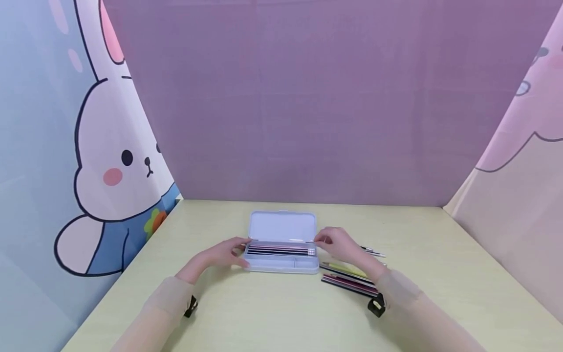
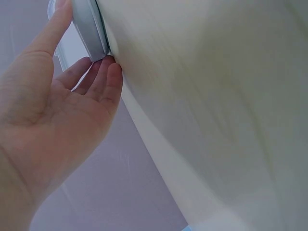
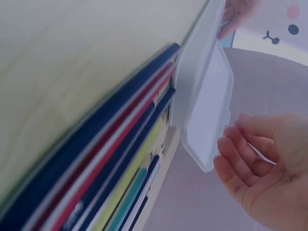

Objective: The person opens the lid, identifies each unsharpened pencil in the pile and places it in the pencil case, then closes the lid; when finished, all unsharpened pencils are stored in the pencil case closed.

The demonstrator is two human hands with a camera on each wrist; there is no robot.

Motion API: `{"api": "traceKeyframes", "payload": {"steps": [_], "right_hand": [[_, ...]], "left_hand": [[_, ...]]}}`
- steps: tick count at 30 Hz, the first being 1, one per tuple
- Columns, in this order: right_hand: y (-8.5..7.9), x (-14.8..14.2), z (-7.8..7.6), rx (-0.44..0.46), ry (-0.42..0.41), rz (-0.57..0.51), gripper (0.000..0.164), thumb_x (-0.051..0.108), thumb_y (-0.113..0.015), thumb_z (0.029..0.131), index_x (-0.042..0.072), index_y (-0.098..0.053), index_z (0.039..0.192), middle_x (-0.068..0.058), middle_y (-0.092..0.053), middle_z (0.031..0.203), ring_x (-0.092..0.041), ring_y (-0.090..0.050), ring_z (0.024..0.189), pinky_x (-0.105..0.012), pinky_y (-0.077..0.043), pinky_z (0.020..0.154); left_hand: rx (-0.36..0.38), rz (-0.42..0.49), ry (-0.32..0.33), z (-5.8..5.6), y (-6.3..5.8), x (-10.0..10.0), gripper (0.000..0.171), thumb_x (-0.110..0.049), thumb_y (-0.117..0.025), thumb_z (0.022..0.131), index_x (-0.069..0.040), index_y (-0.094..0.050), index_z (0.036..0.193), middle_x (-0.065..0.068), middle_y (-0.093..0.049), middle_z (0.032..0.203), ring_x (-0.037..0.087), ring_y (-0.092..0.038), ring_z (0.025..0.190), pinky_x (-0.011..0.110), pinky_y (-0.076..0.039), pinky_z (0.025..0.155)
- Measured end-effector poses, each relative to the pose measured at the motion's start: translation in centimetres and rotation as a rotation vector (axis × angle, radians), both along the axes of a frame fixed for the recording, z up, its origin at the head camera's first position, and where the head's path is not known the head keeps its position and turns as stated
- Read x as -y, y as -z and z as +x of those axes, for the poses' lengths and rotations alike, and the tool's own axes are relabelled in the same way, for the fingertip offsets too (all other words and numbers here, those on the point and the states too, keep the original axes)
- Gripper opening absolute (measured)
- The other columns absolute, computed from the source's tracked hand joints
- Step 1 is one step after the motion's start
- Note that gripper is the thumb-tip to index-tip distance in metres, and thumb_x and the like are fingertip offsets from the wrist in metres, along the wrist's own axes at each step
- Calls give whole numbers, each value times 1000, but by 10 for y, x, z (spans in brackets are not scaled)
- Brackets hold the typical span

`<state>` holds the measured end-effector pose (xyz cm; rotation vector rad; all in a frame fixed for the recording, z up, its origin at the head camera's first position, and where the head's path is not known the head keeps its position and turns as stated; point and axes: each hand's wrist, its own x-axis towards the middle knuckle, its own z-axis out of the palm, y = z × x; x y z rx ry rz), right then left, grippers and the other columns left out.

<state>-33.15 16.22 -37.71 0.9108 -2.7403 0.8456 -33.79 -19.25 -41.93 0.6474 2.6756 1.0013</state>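
Several pencils (image 1: 278, 251) lay in the open case (image 1: 270, 263), others (image 1: 350, 284) outside; left hand (image 1: 222, 253) gripped it, right hand's (image 1: 340, 245) hold unclear.

Part of the loose pencils (image 1: 349, 284) is covered by the right sleeve (image 1: 398, 288), so their number cannot be counted. The slim items (image 1: 374, 253) beyond that arm are too small to be told apart. Whether the lid (image 1: 283, 226) is touched by the right hand (image 1: 340, 244) cannot be made out. In the left wrist view, the pencil case (image 1: 270, 263) is cut off by the top edge and its contents are hidden. In the right wrist view, the nearest pencils are blurred and cut off, and the left hand (image 1: 223, 253) is cropped above. The printed rabbit's (image 1: 103, 151) ear is cut off at the head view's top.
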Motion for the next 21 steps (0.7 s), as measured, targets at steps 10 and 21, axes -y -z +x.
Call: {"api": "traceKeyframes", "payload": {"steps": [10, 21], "right_hand": [[-5, -27, 9, -38, 31, -2, 12, 11, -66, 87, 4, -70, 95, 0, -67, 84, -6, -56, 69, -19, -50, 62], [-8, -54, 25, -31, 70, 0, 12, 10, -64, 87, 3, -69, 96, 0, -67, 84, -6, -57, 72, -20, -51, 63]], "left_hand": [[-4, 6, 6, 0, 2, 1, 78, -30, -76, 78, 0, -39, 141, 19, -46, 137, 34, -48, 121, 46, -45, 99], [-2, 9, 9, 2, -1, 2, 79, -30, -76, 78, 0, -38, 140, 20, -46, 137, 35, -48, 121, 47, -45, 98]]}}
